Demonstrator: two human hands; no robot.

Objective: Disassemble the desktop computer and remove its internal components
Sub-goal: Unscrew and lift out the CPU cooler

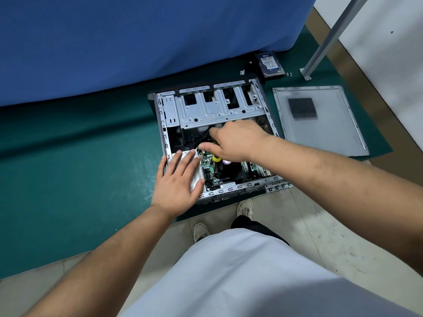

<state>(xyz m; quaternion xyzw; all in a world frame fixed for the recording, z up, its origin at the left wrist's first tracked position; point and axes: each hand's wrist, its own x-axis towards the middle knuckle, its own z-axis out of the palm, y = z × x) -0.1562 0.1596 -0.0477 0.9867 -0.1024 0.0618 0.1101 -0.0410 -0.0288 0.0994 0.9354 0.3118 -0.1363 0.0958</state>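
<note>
The open desktop case [168,124] lies on its side on a green mat. Inside are a metal drive cage [206,110] at the far end and the green motherboard [207,167] nearer me. My left hand [177,179] rests flat, fingers straight, on the silver power supply [196,177] in the case's near left corner. My right hand [233,143] reaches in from the right. Its thumb and curled fingers pinch a bundle of black cables [206,136] just below the drive cage. A yellow and a purple part [216,157] show under its palm; what they are is unclear.
The removed side panel [320,120] lies right of the case. A hard drive [271,64] and small screws [290,74] sit at the back right near a metal post [332,35]. A blue cloth [137,42] hangs behind. My shoes [245,208] stand close to the case's near edge.
</note>
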